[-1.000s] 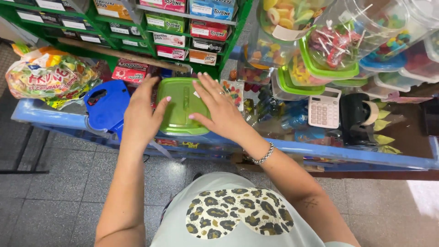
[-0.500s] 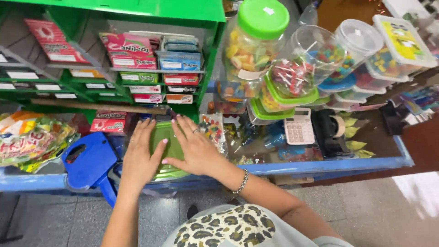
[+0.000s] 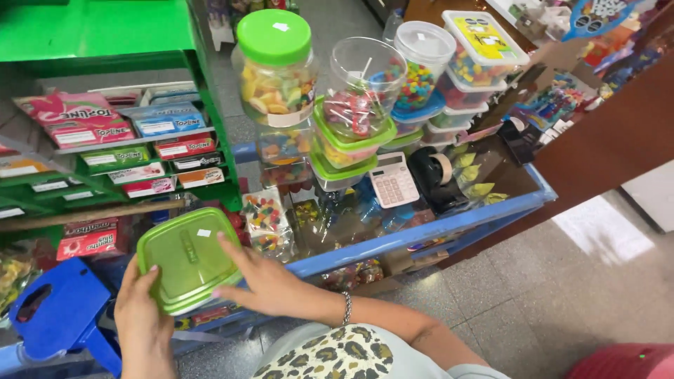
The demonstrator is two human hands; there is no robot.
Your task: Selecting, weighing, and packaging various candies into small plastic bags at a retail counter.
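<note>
1. Since the earlier frame, both hands have slid toward the near edges of the green lidded container [image 3: 188,258], which now shows almost whole and lies tilted at the blue counter's [image 3: 435,228] front edge.
2. Left hand [image 3: 142,309] grips its near-left corner, thumb on the lid; right hand [image 3: 263,277] lies flat against its right side, fingers spread open.
3. Long axis runs from near-left to far-right; both hands touch it.
4. Green shelf rack [image 3: 203,133] stands behind, candy bag [image 3: 263,219] just right, blue stool [image 3: 60,309] left; floor lies free nearward.
</note>
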